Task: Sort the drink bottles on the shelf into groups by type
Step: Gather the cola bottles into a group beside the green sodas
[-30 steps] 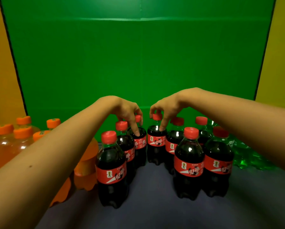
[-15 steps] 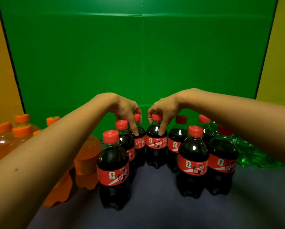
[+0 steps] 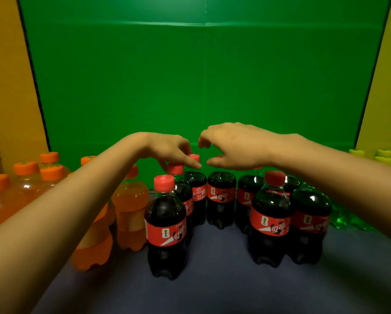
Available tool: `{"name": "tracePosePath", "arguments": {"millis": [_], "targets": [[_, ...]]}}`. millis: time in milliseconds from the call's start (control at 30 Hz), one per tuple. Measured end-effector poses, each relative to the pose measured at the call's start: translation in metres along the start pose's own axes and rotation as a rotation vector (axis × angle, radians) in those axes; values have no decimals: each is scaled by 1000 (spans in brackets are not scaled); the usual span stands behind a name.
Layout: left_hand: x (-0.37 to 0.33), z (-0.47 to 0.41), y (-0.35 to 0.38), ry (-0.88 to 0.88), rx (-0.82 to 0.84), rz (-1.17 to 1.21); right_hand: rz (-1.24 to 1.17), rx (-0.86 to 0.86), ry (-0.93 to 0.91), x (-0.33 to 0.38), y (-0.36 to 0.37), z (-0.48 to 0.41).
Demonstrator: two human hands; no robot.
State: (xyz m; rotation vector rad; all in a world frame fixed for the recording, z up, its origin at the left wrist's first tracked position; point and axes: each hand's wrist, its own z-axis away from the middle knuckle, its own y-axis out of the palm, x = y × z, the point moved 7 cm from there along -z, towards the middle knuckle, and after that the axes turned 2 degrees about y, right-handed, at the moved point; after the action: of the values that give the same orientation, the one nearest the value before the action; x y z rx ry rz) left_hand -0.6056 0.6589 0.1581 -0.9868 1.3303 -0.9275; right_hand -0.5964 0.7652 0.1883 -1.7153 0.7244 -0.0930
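Note:
Several cola bottles with red caps and red labels stand in a cluster mid-shelf; the nearest are one front left (image 3: pixel 166 225) and one front right (image 3: pixel 270 219). My left hand (image 3: pixel 171 149) hovers over the back row, its index finger stretched across the neck of a rear cola bottle (image 3: pixel 197 189), just under its red cap. My right hand (image 3: pixel 235 148) is raised above the middle rear cola bottle (image 3: pixel 221 193). Its fingers are loosely curled and hold nothing, and it hides that bottle's cap.
Orange soda bottles (image 3: pixel 131 207) with orange caps fill the left side, partly behind my left forearm. Green bottles (image 3: pixel 342 218) sit at the right behind the colas, with yellow caps (image 3: pixel 357 152) further back. A green panel (image 3: pixel 203 75) closes the back. Dark shelf surface (image 3: pixel 212 279) lies in front.
My right hand has let go of the middle rear cola bottle's cap and risen above it. My left hand's index finger has lifted from pointing down the bottle to lying across its neck.

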Motion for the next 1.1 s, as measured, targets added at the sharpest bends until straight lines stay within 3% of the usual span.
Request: {"name": "tracePosePath", "arguments": {"millis": [100, 200, 300, 533, 733, 1100], "targets": [[2, 22, -1, 20, -25, 62, -194, -41, 9, 27, -4, 33], [8, 37, 4, 3, -32, -1, -347, 70, 30, 54, 25, 60], [5, 42, 7, 46, -46, 30, -652, 139, 128, 77, 70, 73], [5, 37, 10, 31, 36, 26, -1003, -93, 292, 104, 120, 78], [4, 31, 17, 37, 103, 21, -1062, -186, 355, 89, 125, 93], [-10, 48, 20, 92, 92, 76, -846, -306, 613, 53, 135, 114]]}}
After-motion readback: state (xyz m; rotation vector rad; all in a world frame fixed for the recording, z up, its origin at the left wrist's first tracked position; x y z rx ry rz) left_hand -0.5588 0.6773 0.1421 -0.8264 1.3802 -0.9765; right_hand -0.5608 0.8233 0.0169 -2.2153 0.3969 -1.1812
